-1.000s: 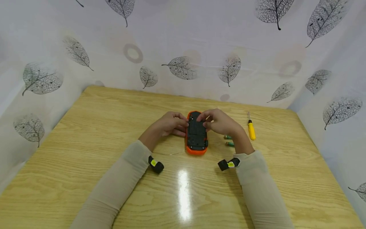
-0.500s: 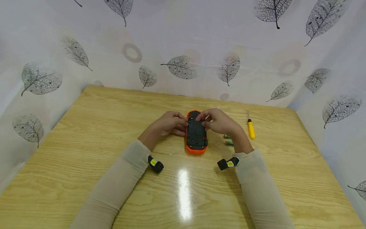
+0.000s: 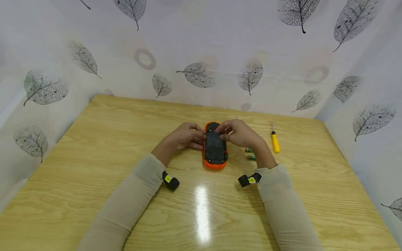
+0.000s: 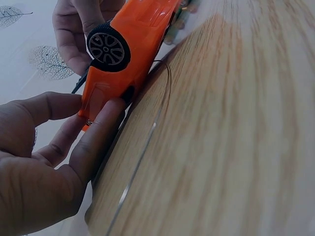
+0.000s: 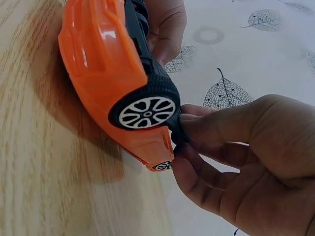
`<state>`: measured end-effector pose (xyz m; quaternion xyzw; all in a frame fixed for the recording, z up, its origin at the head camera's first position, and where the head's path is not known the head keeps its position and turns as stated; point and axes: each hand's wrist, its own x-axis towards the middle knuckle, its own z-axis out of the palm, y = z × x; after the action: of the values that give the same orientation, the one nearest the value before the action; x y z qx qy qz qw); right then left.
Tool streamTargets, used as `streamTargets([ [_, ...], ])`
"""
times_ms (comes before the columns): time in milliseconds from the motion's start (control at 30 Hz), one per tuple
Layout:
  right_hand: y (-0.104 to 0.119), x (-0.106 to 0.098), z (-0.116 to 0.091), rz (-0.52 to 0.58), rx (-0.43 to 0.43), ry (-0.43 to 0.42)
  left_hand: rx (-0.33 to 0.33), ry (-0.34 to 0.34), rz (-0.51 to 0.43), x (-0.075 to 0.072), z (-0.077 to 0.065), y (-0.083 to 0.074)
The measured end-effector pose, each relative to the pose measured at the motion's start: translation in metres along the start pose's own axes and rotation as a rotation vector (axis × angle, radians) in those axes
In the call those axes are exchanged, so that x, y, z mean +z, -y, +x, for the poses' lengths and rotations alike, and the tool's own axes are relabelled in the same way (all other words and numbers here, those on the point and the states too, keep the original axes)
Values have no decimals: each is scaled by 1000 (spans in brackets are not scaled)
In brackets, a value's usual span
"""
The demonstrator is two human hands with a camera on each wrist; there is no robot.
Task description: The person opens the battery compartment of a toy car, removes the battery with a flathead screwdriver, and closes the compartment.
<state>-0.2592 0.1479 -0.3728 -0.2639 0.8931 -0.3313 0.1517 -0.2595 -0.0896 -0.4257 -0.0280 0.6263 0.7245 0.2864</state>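
An orange toy car (image 3: 215, 166) lies upside down on the table, its black underside up. My left hand (image 3: 185, 136) grips the car's left side, with thumb and fingers around the orange body in the left wrist view. From the other side, my right hand (image 3: 240, 134) pinches a black plastic piece (image 5: 177, 129), which looks like the battery cover, between thumb and fingers. In the left wrist view a thin black edge (image 4: 80, 82) of it juts from the underside. How firmly it sits there I cannot tell. A spoked wheel (image 5: 147, 112) shows beside my right fingers.
Green batteries (image 3: 251, 157) lie on the table beside my right forearm. Further right is a screwdriver (image 3: 275, 142) with a yellow handle. A thin shiny wire (image 4: 153, 125) runs from under the car toward the left. Leaf-patterned cloth stands behind the table (image 3: 132, 115).
Almost nothing has moved. My right thumb and fingers have shifted very slightly left over the underside, and the view has drifted a little.
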Motion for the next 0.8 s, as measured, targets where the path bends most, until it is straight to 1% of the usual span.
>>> streamTargets([
  [433, -4, 2, 1, -38, 0, 3, 1, 2, 8, 0, -1, 1],
  [600, -2, 2, 1, -40, -3, -6, 1, 2, 10, -1, 0, 2],
  [800, 1, 1, 0, -67, -11, -13, -1, -1, 13, 0, 0, 1],
])
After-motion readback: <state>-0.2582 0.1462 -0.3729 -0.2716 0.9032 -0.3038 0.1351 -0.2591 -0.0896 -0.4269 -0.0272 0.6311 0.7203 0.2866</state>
